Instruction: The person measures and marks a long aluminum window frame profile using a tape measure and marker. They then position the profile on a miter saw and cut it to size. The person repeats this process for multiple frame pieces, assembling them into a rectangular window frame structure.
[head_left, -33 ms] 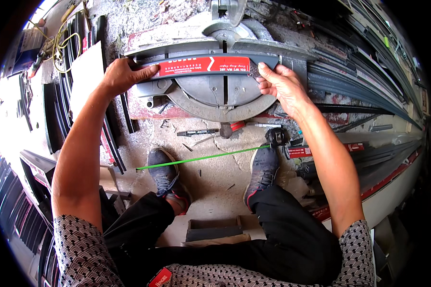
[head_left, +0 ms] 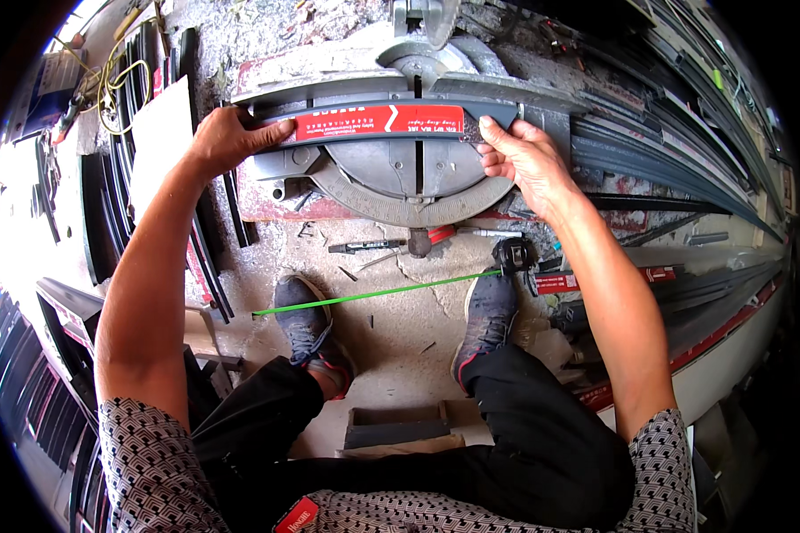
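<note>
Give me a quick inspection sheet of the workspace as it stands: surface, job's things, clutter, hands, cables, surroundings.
Surface: dusty concrete floor, chips scattered.
Job's things: grey metal strip with a red label lying across the saw base.
Clutter: tape measure with green tape pulled out; small tools by the saw base; dark block between the legs.
Hands: left hand and right hand press the strip's ends; grip not clear.
Cables: yellow cord, upper left.
Surroundings: metal bars stacked right; dark strips left.

Dusty concrete floor, dark metal profiles stacked alongside, daylight
</note>
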Demonstrator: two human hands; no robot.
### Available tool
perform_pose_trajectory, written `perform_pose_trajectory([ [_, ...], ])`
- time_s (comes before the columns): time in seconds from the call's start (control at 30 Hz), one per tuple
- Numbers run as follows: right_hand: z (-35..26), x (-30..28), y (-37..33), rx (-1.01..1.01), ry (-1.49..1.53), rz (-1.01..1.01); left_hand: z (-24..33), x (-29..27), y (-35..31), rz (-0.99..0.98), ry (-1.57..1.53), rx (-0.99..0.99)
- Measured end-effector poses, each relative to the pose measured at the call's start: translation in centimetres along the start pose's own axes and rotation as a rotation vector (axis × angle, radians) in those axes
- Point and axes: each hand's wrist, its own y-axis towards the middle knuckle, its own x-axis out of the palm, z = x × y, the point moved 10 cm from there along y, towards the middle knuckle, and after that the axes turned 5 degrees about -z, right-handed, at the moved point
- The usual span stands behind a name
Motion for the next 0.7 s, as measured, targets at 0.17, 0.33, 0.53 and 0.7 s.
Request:
perform_pose_trajectory([
  [0.17, -0.2, -0.3, 0.1, 0.048, -0.122, 0.035, -0.6, -0.1, 1.0, -0.025, -0.021, -0.011],
  [0.33, -0.7, -0.6, 0.1, 0.067, -0.211, 0.059, -1.1, -0.1, 1.4, -0.041, 0.044, -0.065],
  [0.53, -1.2, -0.3, -0.3, 0.098, -0.261, 0.094, 0.3, -0.7, 0.9, 0.047, 0.028, -0.011],
  [0.7, -1.9, -0.7, -0.1, 0.064, -0.283, 0.134, -1.3, -0.7, 1.8, 0.126, -0.001, -0.029],
])
